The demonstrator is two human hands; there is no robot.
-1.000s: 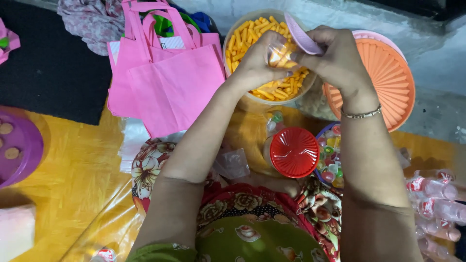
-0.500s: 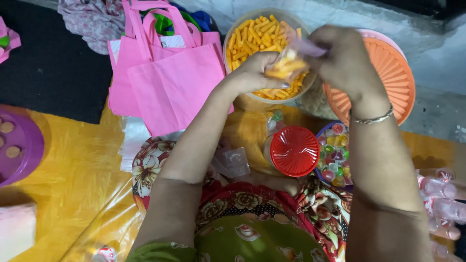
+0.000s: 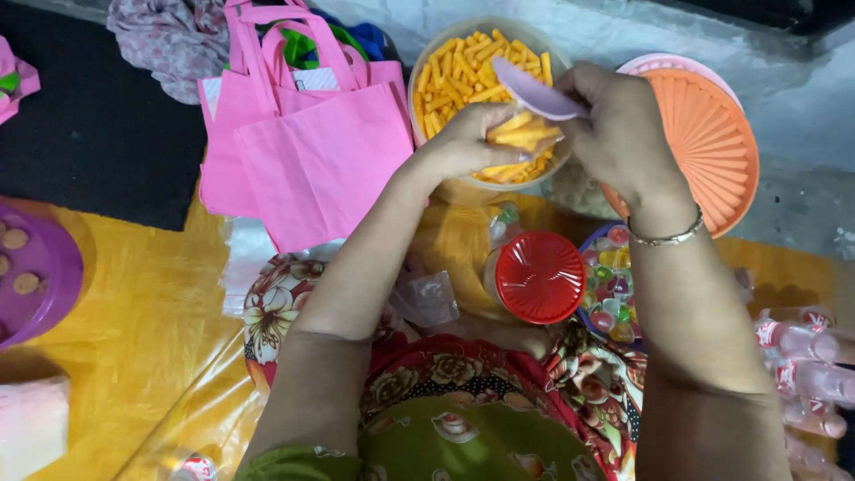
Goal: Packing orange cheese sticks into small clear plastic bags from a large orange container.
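Over snack bowl at 12 o'clock: left hand pinches small bag of orange sticks; right hand grips lilac scoop, now raised back above bag mouth after tipping half second ago. Filling looks underway.

Yellow sheet under pink bags

Perhaps home floor: snack tubs, gift bags.

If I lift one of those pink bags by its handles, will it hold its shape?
Probably not. The pink bags lie flat and creased, so they look like thin, floppy cloth. They seem empty, so likely light and easy to slide. The looped handles would probably sag too.
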